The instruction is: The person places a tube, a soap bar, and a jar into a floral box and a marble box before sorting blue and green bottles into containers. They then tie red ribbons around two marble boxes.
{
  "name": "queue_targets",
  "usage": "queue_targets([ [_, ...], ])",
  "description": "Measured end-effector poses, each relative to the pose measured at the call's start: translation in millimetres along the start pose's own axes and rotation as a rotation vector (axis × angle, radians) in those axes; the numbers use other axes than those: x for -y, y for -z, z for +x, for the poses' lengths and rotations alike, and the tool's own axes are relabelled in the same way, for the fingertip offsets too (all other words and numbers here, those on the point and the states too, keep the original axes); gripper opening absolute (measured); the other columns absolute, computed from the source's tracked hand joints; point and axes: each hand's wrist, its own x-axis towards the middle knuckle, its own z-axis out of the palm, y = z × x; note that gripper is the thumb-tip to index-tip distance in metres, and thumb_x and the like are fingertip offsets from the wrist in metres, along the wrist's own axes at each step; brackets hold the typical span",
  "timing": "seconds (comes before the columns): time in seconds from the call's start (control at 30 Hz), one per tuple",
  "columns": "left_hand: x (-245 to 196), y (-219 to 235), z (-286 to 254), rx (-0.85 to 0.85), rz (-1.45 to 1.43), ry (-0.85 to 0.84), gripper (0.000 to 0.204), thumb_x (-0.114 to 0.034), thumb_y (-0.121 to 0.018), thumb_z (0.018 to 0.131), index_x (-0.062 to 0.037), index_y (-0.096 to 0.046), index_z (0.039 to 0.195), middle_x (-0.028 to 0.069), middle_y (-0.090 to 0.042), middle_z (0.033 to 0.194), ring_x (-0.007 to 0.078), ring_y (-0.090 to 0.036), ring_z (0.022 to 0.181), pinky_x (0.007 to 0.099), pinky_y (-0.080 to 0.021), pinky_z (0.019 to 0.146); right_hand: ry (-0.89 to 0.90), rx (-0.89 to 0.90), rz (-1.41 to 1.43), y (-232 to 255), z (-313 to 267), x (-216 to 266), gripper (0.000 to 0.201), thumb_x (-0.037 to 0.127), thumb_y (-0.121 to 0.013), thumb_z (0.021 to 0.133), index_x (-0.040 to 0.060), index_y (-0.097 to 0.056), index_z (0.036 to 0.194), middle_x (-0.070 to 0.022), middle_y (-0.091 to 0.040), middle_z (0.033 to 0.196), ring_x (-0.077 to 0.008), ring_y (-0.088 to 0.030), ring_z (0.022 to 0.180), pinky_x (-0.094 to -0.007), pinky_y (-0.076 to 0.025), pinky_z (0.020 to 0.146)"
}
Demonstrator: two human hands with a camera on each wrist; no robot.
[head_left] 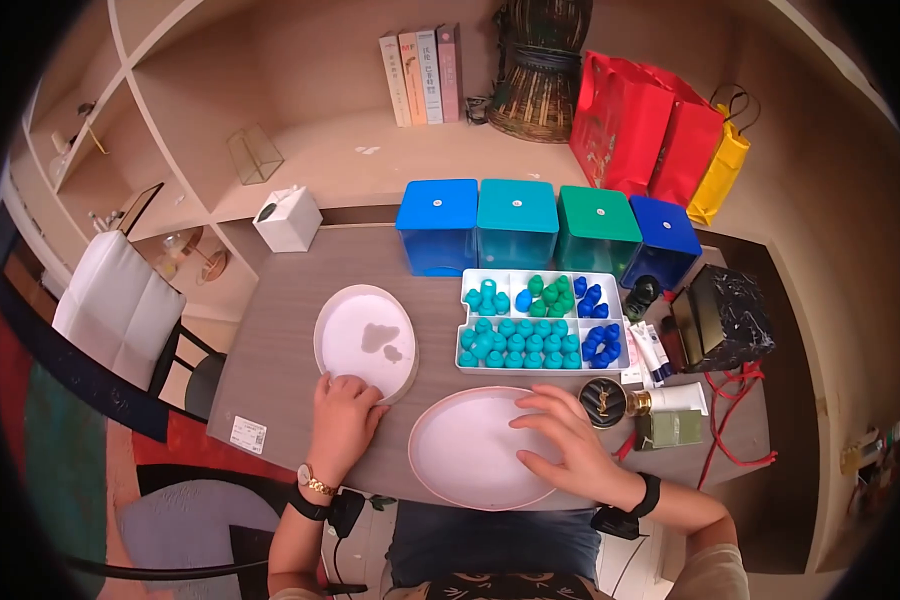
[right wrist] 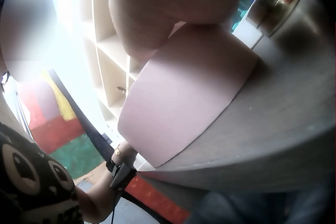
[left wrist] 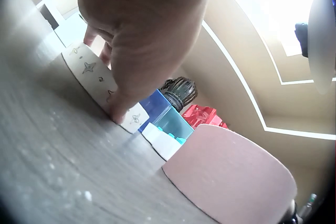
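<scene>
My left hand [head_left: 348,415] is at the near rim of a round white dish [head_left: 366,300] with a grey patch inside. In the left wrist view, its thumb lies against the outer wall of the star-patterned dish [left wrist: 101,80] and other fingers reach over the rim. My right hand [head_left: 570,450] hovers over the right side of a pink oval dish [head_left: 460,450], fingers spread and nothing seen between them. In the right wrist view, that hand [right wrist: 178,3] is above the pink wall [right wrist: 184,93]. Behind the oval dish stands a white compartment tray [head_left: 540,372] of teal, green and blue pieces.
Several lidded blue and green boxes [head_left: 517,205] line the back of the table. Cosmetics, a round black case [head_left: 603,402], a green box [head_left: 670,429], red cord and a black marbled box [head_left: 720,320] crowd the right side. A tissue box [head_left: 288,220] is at back left.
</scene>
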Motion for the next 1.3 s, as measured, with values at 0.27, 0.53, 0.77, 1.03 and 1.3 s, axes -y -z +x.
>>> queue_targets([
  [0.27, -4, 56, -27, -0.25, -0.58, -0.17, 0.017, -0.002, -0.078, 0.075, -0.0011, -0.068, 0.088, 0.0111, -0.067, 0.097, 0.0339, -0.066, 0.11, 0.0466, -0.051, 0.091, -0.134, -0.126, 0.347, -7, -8, -12, 0.061, 0.024, -0.068, 0.093, 0.0041, -0.043, 0.145, -0.0177, -0.045, 0.149, -0.0326, -0.037, 0.145, -0.0469, -0.031, 0.118],
  [0.53, -47, 67, -15, 0.249, -0.933, -0.633, 0.016, 0.0, -0.072, 0.068, -0.0033, -0.065, 0.081, 0.0074, -0.056, 0.094, 0.0313, -0.063, 0.111, 0.0645, -0.032, 0.116, -0.131, -0.288, 0.704, 7, -5, -7, 0.087, 0.065, -0.034, 0.103, 0.003, -0.014, 0.161, -0.0222, -0.029, 0.16, -0.0325, -0.029, 0.15, -0.0477, -0.02, 0.123],
  [0.77, -38, 35, 4, 0.185, -0.958, -0.596, 0.019, 0.0, -0.067, 0.063, -0.0053, -0.06, 0.08, 0.0067, -0.054, 0.104, 0.0359, -0.06, 0.116, 0.0604, -0.037, 0.114, -0.217, -0.209, 0.356, 12, -24, 6, 0.072, 0.023, -0.07, 0.092, 0.0004, -0.036, 0.152, -0.0206, -0.037, 0.156, -0.0353, -0.034, 0.146, -0.046, -0.025, 0.12],
  [1.03, 18, 48, -37, -0.212, -0.893, -0.293, 0.012, -0.007, -0.072, 0.068, -0.0081, -0.061, 0.07, 0.0073, -0.059, 0.096, 0.035, -0.056, 0.115, 0.0454, -0.046, 0.092, 0.019, -0.065, -0.057, 20, -34, 27, 0.046, 0.028, -0.08, 0.082, 0.0077, -0.061, 0.119, -0.0198, -0.048, 0.143, -0.044, -0.038, 0.14, -0.0579, -0.028, 0.116],
  [1.3, 92, 62, -77, -0.245, -0.748, -0.053, 0.015, 0.009, -0.064, 0.071, -0.0049, -0.06, 0.07, 0.0091, -0.055, 0.11, 0.0345, -0.051, 0.129, 0.0499, -0.04, 0.107, 0.165, 0.311, -0.399, 19, -42, 25, 0.019, 0.019, -0.079, 0.078, 0.0161, -0.073, 0.096, 0.0018, -0.065, 0.121, -0.0236, -0.052, 0.132, -0.0662, -0.022, 0.118],
])
